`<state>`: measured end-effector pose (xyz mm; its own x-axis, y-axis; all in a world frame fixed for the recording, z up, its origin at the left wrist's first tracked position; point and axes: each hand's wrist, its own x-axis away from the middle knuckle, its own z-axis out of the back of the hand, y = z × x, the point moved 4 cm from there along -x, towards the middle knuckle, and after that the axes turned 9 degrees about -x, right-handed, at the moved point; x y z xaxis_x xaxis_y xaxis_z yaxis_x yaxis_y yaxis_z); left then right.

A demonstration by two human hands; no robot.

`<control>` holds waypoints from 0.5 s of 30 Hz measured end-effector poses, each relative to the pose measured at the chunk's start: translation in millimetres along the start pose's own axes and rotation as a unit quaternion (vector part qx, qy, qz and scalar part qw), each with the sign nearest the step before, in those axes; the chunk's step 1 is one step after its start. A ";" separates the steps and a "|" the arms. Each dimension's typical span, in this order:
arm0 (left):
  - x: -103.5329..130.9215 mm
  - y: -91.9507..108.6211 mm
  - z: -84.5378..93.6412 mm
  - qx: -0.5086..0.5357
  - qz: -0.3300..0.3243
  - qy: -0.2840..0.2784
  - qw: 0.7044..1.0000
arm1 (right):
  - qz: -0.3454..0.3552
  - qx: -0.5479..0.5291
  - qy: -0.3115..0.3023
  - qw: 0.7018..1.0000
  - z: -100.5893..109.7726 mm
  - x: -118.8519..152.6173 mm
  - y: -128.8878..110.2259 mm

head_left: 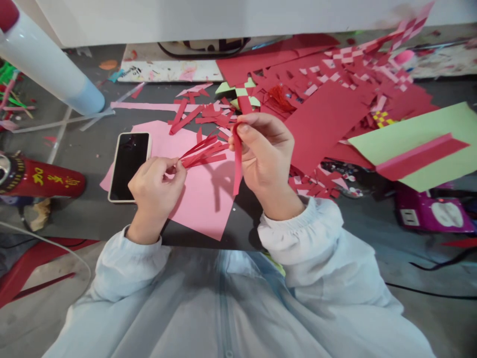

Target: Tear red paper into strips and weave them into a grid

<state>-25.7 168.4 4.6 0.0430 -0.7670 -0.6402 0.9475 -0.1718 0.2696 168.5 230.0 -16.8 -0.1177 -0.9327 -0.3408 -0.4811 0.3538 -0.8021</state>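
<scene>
My left hand (158, 186) pinches a bundle of thin red paper strips (206, 153) by one end, their free ends fanning out to the right. Raised a little to the right, my right hand (264, 151) grips a red paper strip (237, 169) between thumb and fingers; it curves at the top and hangs down. Below both hands lies a pink paper sheet (204, 209) on the dark table. A phone (128, 166) with a dark screen rests partly on the sheet, beside my left hand.
Red paper sheets (328, 119) and scraps (194, 117) spread across the back. A green sheet with a folded red and pink strip (421, 156) is at the right, above a purple package (432, 214). On the left are a red can (52, 179) and a white and blue bottle (55, 64).
</scene>
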 end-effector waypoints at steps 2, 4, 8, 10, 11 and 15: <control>-0.5 -0.6 -0.1 0.006 0.001 0.001 1.000 | -0.007 -0.001 0.006 1.000 -0.8 0.3 0.2; -1.1 -0.4 0.3 0.015 0.002 0.004 1.000 | -0.018 0.006 0.009 1.000 -1.4 1.3 1.5; -2.0 0.4 0.7 0.032 0.010 -0.004 0.999 | -0.033 0.027 -0.007 0.999 -2.5 3.9 4.9; -1.9 0.4 0.5 0.034 0.010 -0.006 0.999 | -0.045 0.024 -0.018 0.999 -3.6 4.9 6.4; -1.7 0.4 0.6 0.033 0.007 -0.003 0.999 | -0.052 0.019 -0.024 0.998 -4.4 5.3 7.1; -0.3 0.9 0.5 0.045 -0.030 0.027 0.998 | -0.084 0.000 -0.036 0.996 -8.1 5.8 8.8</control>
<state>-25.1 168.2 5.4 0.0063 -0.7196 -0.6944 0.9168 -0.2730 0.2914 156.5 227.2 -21.9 0.0278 -0.9714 -0.2358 -0.4888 0.1925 -0.8509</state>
